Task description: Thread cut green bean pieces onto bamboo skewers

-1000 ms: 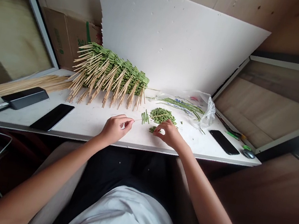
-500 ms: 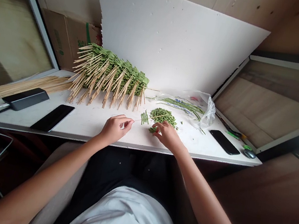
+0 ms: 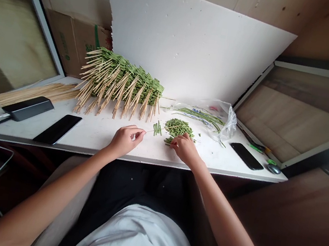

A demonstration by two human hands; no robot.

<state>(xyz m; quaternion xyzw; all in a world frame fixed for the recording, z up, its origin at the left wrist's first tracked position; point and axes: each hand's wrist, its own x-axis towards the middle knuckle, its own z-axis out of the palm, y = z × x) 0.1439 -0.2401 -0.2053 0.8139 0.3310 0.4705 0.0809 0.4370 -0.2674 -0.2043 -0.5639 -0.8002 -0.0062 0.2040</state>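
Observation:
My left hand (image 3: pixel 126 140) is closed in a pinch on the end of a thin wooden skewer. Several short green stem pieces (image 3: pixel 157 128), looking like cut garlic scapes, sit side by side on that skewer. To its right lies a heap of loose green pieces (image 3: pixel 180 127). My right hand (image 3: pixel 186 149) is at the near side of the heap, thumb and fingers pressed together by a few pieces (image 3: pixel 168 140). What those fingertips hold is hidden.
A tall stack of loaded skewers (image 3: pixel 124 80) stands at the back left, beside bare skewers (image 3: pixel 45 93). Long green stems (image 3: pixel 199 114) lie in a clear plastic bag (image 3: pixel 231 120). Phones (image 3: pixel 57 129) (image 3: pixel 246 156), a black box (image 3: pixel 31 109) and a mouse (image 3: pixel 273 169) lie on the white table (image 3: pixel 93 144).
My right hand's fingers have closed together beside the heap, where they were more spread. My left hand and the skewer have shifted slightly left.

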